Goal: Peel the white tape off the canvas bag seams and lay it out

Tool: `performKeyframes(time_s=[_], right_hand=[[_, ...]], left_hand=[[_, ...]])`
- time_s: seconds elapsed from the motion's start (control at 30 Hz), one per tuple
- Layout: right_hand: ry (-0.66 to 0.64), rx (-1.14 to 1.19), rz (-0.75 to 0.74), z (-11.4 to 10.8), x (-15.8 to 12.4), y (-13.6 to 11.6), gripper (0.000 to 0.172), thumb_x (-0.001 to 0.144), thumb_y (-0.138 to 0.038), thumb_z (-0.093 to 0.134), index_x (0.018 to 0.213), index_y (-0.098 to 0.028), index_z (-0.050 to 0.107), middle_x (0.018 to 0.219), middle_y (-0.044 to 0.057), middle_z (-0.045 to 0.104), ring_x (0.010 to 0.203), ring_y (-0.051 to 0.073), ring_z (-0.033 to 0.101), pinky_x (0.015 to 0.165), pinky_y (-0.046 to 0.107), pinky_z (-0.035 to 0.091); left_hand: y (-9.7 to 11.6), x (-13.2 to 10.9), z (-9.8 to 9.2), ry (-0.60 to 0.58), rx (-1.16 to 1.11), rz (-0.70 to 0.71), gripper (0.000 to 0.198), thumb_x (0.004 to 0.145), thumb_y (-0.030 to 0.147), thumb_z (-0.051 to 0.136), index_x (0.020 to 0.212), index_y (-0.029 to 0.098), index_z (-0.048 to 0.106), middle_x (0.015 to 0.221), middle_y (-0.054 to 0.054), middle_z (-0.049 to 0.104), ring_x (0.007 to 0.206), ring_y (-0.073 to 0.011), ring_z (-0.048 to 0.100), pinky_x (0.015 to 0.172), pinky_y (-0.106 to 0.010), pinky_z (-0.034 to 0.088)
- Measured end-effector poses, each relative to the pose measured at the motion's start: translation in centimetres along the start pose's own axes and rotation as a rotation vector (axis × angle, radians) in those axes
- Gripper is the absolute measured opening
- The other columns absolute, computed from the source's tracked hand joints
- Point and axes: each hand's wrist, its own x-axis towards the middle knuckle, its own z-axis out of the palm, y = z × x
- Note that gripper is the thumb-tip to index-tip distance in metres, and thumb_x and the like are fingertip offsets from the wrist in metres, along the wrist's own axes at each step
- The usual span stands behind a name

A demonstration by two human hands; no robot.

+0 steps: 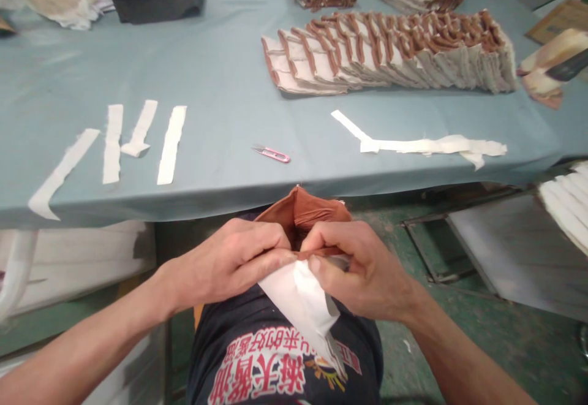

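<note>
Brown-and-white cloth piece (316, 209), apparently unfinished
Left grip (245, 255) and right grip (361, 264) pinch its edge between them; beyond them on the table (220, 80) lie pink snips (275, 155), loose white strips (172, 144) and stacked pieces (390, 56), perhaps done.

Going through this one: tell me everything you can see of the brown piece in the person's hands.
The brown piece looks like soft cloth or thin leather, held with its inside showing: a crease runs down from the peaked far edge, with fine folds on its right. Left hand and right hand pinch its near edge, thumbs close together. White material hangs below that edge; whether it is attached is hidden. It is over the lap, by the table edge.
</note>
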Motion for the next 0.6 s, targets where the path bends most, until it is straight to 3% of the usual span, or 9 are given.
performKeyframes(time_s=[0.1, 0.2, 0.47, 0.6], right_hand=[[-0.009, 0.102, 0.060, 0.6, -0.4, 0.7, 0.011, 0.076, -0.017, 0.050, 0.067, -0.019, 0.057, 0.056, -0.006, 0.050, 0.050, 0.007, 0.040, 0.046, 0.020, 0.029], [0.011, 0.139, 0.095, 1.2, -0.9, 1.4, 0.011, 0.078, -0.017, 0.051, 0.069, -0.019, 0.057, 0.057, -0.006, 0.050, 0.048, 0.007, 0.040, 0.045, 0.020, 0.029], [0.061, -0.189, -0.105, 0.7, -1.1, 0.8, 0.015, 0.081, -0.011, 0.054, 0.074, -0.019, 0.064, 0.065, -0.003, 0.064, 0.058, 0.010, 0.056, 0.058, 0.022, 0.039], [0.067, -0.299, -0.130, 0.3, -1.3, 0.1, 0.014, 0.085, -0.013, 0.057, 0.074, -0.020, 0.061, 0.067, -0.003, 0.065, 0.060, 0.011, 0.055, 0.060, 0.025, 0.039]], left_hand=[[-1.1, -0.5, 1.3, 0.103, 0.192, 0.120, 0.039, 0.111, 0.029, 0.045, 0.074, 0.018, 0.054, 0.063, 0.005, 0.054, 0.054, -0.0098, 0.046, 0.054, -0.026, 0.035], [-2.1, -0.9, 2.3, 0.184, 0.271, 0.140, 0.048, 0.112, 0.035, 0.041, 0.067, 0.019, 0.048, 0.057, 0.005, 0.048, 0.050, -0.0103, 0.041, 0.051, -0.028, 0.029], [-2.1, -0.1, 1.4, 0.032, -0.001, 0.133, 0.053, 0.108, 0.059, 0.035, 0.083, 0.017, 0.055, 0.070, 0.002, 0.058, 0.058, -0.0106, 0.050, 0.055, -0.024, 0.037], [-0.7, 1.2, 1.0, 0.065, -0.026, 0.136, 0.052, 0.112, 0.048, 0.031, 0.077, 0.018, 0.053, 0.069, 0.001, 0.055, 0.061, -0.0118, 0.049, 0.059, -0.025, 0.038]])
